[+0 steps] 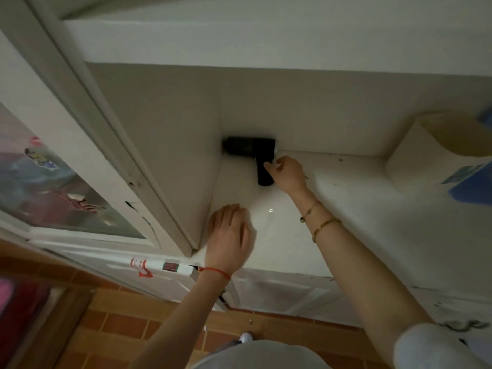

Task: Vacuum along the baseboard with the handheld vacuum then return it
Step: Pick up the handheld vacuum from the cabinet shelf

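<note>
The black handheld vacuum (249,147) lies on its side in the back left corner of a white shelf (346,198), its body against the back wall and its handle (263,177) pointing towards me. My right hand (288,174) is at the handle, its fingertips and thumb pinching the upper part. My left hand (230,235) rests palm down on the front left of the shelf and holds nothing. No baseboard is in view.
A white side panel (165,161) bounds the shelf on the left, next to a glazed cabinet door (66,187). A white box (415,155) and blue items (471,187) stand at the right. White cupboard doors (279,291) and a brown tiled floor (127,323) lie below.
</note>
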{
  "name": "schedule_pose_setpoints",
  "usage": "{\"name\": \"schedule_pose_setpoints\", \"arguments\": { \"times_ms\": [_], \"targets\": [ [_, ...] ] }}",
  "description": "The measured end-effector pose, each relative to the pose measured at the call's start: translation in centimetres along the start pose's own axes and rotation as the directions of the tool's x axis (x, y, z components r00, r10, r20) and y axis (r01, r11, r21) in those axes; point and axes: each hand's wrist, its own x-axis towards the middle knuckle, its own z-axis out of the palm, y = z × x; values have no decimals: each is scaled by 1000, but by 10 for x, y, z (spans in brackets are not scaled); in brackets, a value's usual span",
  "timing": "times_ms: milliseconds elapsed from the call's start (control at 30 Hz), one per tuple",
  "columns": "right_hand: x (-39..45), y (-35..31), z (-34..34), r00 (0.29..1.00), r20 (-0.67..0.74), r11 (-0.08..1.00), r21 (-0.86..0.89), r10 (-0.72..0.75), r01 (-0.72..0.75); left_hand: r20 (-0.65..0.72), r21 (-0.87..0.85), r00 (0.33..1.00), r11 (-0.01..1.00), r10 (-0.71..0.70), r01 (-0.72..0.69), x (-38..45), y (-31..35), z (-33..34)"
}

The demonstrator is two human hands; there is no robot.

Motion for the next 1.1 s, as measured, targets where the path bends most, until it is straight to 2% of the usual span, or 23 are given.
{"name": "schedule_pose_setpoints", "arguments": {
  "times_ms": [333,467,567,633,700,767,967,1100],
  "targets": [
    [28,-18,35,982,-42,980,86,183,-179,-12,-13,1000,1000,3,-3,1,2,-3],
    [37,-21,32,969,15,955,165,246,-245,22,-18,1000,1000,-12,13,1,0,-3],
    [37,-22,24,943,126,895,296,309,-333,34,-19,999,1000,-10,10,1,-2,-2],
    [28,-23,18,922,188,818,425,339,-388,23,-23,1000,1000,-6,6,1,-3,-2],
    [14,-19,13,902,271,662,614,336,-431,12,-34,1000,999,0,1,0,-3,-1],
    [-6,-16,3,906,335,498,758,258,-422,5,-45,1000,999,6,-5,-1,-5,0],
    [-70,2,-28,918,385,288,871,102,-397,45,-74,998,997,34,-31,-2,-9,2],
    [-115,14,-46,920,387,153,907,60,-391,75,-62,987,989,141,-136,-4,-6,-1]
  ]
}}
